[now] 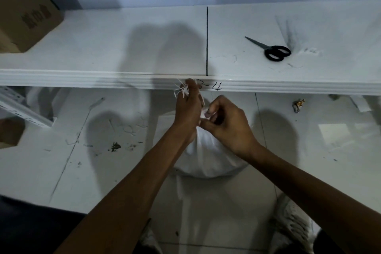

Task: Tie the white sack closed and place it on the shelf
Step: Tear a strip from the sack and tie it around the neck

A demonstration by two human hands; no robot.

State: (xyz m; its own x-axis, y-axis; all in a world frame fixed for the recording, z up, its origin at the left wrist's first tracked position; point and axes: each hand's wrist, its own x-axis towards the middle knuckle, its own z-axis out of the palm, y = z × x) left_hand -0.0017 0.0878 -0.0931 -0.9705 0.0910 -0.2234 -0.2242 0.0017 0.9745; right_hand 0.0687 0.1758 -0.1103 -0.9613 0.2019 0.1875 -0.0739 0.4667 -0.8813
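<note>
The white sack [208, 156] is seen standing on the tiled floor [103, 171], just in front of the white shelf [123, 47] and between the person's feet. Its gathered neck is gripped by both hands. The left hand [188, 107] is closed around frayed white string ends [181, 89] — these stick out above its fingers, level with the shelf's front edge. The right hand [226, 123] is curled, with white material pinched between thumb and fingertips. On the shelf, black scissors [272, 50] are laid to the right, and a cardboard box [26, 10] to the far left.
</note>
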